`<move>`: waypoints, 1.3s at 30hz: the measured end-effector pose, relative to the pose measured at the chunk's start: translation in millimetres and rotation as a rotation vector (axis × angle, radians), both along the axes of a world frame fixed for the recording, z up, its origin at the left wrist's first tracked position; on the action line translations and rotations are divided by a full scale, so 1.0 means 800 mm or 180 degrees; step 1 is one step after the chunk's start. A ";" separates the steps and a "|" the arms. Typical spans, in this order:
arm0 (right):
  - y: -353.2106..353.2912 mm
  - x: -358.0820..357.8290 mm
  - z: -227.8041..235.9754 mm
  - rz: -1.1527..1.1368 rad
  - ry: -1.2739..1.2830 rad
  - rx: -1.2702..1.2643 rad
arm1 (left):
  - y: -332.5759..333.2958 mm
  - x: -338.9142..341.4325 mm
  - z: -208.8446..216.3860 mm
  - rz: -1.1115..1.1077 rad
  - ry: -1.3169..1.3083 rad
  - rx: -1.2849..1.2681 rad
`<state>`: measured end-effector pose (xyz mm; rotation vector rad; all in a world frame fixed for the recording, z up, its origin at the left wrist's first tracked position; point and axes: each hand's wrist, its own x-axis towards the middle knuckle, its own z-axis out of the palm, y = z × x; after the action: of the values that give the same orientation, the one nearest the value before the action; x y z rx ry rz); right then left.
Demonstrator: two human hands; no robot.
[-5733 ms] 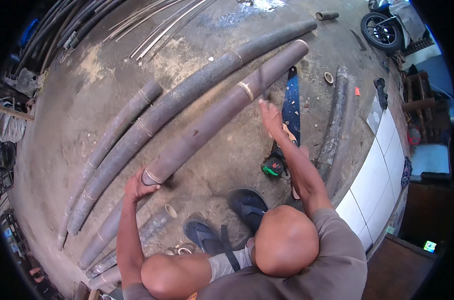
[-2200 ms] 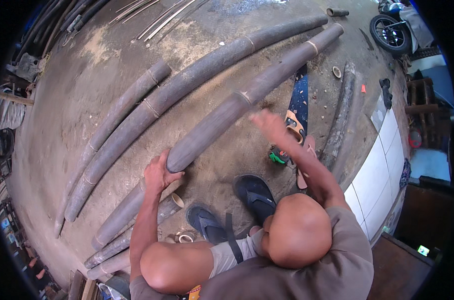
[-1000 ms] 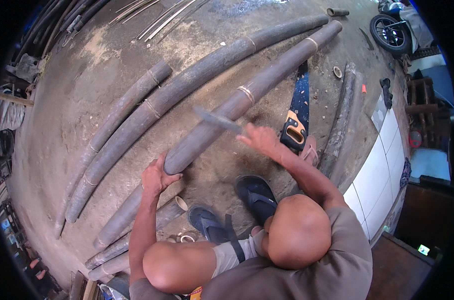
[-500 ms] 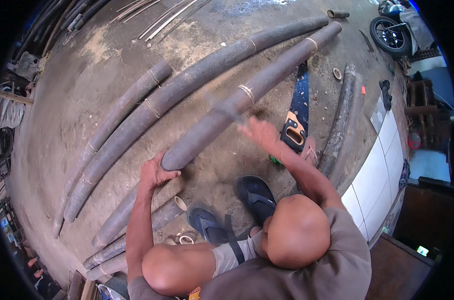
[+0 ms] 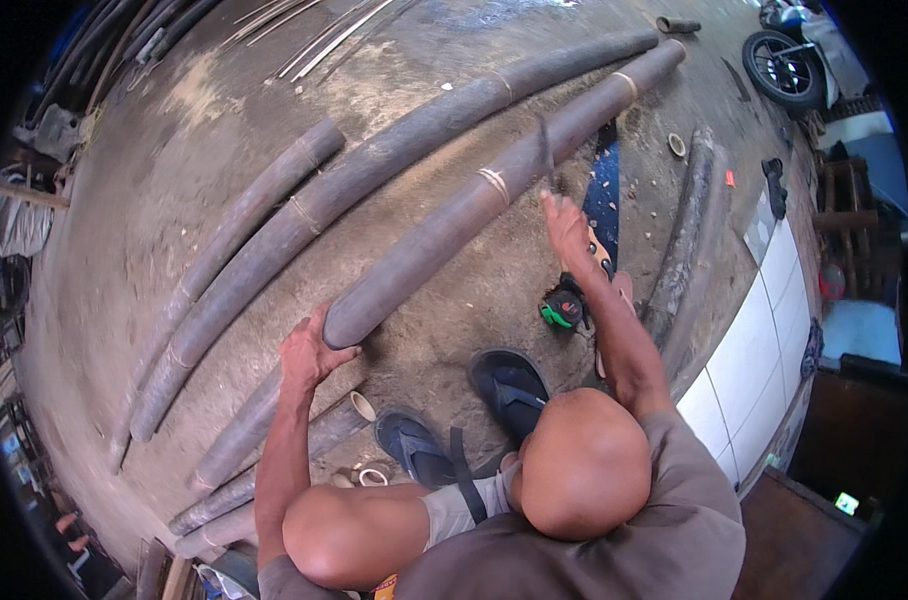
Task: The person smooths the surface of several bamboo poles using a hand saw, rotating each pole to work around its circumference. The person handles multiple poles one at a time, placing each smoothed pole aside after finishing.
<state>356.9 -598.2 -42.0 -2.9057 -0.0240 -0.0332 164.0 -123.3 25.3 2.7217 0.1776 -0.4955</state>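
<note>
A thick brown bamboo pole (image 5: 424, 240) slants from near my knees up to the far right, with pale rings at its joints. My left hand (image 5: 312, 352) is wrapped round its near end, thumb underneath. My right hand (image 5: 571, 232) is closed on a knife, whose narrow dark blade (image 5: 547, 148) lies across the pole beyond the middle joint; the handle is mostly hidden in my fingers. Beside my right forearm lies a handsaw (image 5: 604, 190), its blade partly under the pole and its handle partly covered by my arm. A black and green tape measure (image 5: 562, 308) sits close by.
A long curved bamboo pole (image 5: 394, 140) and a shorter one (image 5: 236, 235) lie to the left. More bamboo pieces (image 5: 339, 425) lie near my left knee. Old poles (image 5: 682, 235) and white tiles (image 5: 754, 350) are at the right, a motorcycle wheel (image 5: 780, 70) at far right.
My right hand has moved farther away along the pole with the knife, bringing the tape measure into fuller view and covering part of the saw handle. My left hand keeps its hold.
</note>
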 end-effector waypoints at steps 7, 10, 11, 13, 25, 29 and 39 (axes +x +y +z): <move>0.042 -0.044 0.011 0.1418 0.0146 -0.0868 | 0.015 0.013 0.008 0.0143 0.0371 -0.0405; 0.001 -0.003 0.003 0.1065 -0.0246 -0.0618 | 0.019 0.023 -0.007 0.0082 0.0403 -0.0678; 0.013 -0.023 -0.001 0.1363 -0.0190 -0.0565 | 0.026 0.021 -0.009 0.0028 0.0410 -0.0702; 0.081 -0.046 0.023 0.1218 0.1071 -0.0135 | 0.038 0.012 -0.006 0.0094 0.0445 -0.0584; 0.048 -0.046 -0.012 0.1788 -0.0318 -0.0921 | 0.022 -0.002 0.012 0.0122 0.0232 -0.0068; 0.006 -0.003 -0.025 0.1084 0.0229 -0.0673 | 0.031 0.008 0.000 0.0055 0.0402 -0.0418; 0.045 -0.024 -0.015 0.1619 -0.0262 -0.0427 | 0.027 -0.024 -0.012 0.0006 -0.0296 0.0117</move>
<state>337.4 -562.1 -53.7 -2.9333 -0.8008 -0.0647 144.7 -101.9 15.9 2.7732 0.1663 -0.3676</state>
